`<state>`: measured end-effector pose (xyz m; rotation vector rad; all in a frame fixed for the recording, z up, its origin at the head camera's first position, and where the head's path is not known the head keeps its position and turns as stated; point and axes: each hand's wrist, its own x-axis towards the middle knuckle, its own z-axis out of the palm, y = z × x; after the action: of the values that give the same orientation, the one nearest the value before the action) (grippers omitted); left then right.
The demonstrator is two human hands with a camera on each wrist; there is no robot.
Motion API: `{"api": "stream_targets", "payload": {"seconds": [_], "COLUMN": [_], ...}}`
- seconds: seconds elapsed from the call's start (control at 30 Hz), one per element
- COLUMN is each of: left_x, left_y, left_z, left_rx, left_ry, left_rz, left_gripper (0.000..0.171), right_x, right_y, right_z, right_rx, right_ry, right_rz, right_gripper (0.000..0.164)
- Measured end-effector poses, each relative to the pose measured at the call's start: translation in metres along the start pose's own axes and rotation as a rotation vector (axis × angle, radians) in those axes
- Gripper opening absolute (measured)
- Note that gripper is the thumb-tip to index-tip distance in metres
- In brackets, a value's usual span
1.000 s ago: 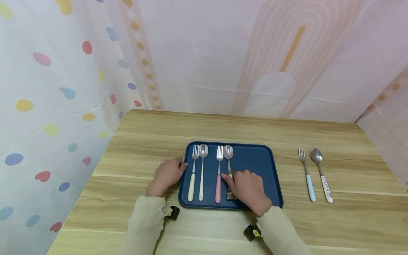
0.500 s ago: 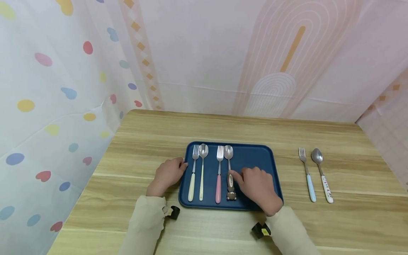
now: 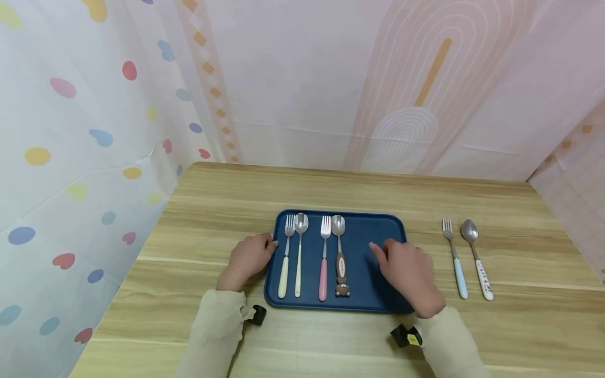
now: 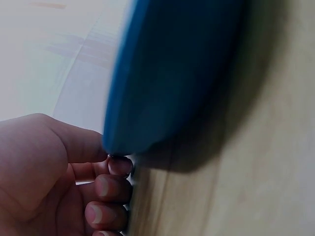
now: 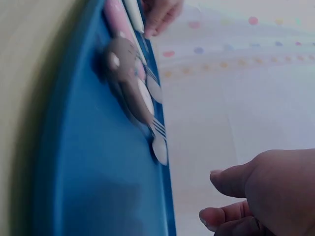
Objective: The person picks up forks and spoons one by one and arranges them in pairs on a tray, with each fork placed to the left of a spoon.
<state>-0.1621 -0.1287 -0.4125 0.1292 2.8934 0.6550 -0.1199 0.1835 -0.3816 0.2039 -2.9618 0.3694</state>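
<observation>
A dark blue tray (image 3: 368,294) lies on the table. My left hand (image 3: 250,257) is at its left edge; in the left wrist view the thumb (image 4: 86,145) and curled index finger pinch the rim. On the tray lie a cream-handled fork (image 3: 283,278) and spoon (image 3: 298,273), then a pink-handled fork (image 3: 323,278). Beside that fork is a spoon with a brown bear handle (image 3: 341,265). Over the tray's right side hovers my right hand (image 3: 406,268), holding nothing, thumb and index finger apart.
Right of the tray, a blue-handled fork (image 3: 460,278) and a spoon with a patterned white handle (image 3: 483,278) lie on the wooden table (image 3: 529,252). Printed curtains (image 3: 302,79) hang behind the table and along its left side.
My right hand has let go of the bear-handled spoon and moved right across the tray, so that spoon's handle shows in full. The left hand has stayed at the tray's edge.
</observation>
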Motion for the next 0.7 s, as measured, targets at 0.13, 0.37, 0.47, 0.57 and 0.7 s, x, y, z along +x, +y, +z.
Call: {"api": "stream_targets", "payload": {"seconds": [0.13,0.37,0.47,0.57,0.7], "left_x": [0.000,0.000,0.000,0.001,0.001], "left_y": [0.000,0.000,0.000,0.000,-0.001], "left_z": [0.000,0.000,0.001,0.001,0.001], "left_rx": [-0.002,-0.002,0.000,-0.003,-0.009], "left_ry": [0.001,0.006,0.006,0.005,0.000], "left_rz": [0.003,0.016,0.017,0.013,0.007], "left_gripper": [0.030,0.030,0.030,0.029,0.029], "right_x": [0.000,0.001,0.000,-0.002,-0.006], "right_y": [0.017,0.049,0.061,0.072,0.085], "right_z": [-0.009,-0.024,-0.029,-0.034,-0.037], "right_rx": [0.003,0.043,0.055,0.064,0.072], "right_ry": [0.007,-0.066,-0.098,-0.130,-0.158], "right_rz": [0.028,0.123,0.153,0.184,0.232], "right_gripper": [0.046,0.045,0.047,0.049,0.050]}}
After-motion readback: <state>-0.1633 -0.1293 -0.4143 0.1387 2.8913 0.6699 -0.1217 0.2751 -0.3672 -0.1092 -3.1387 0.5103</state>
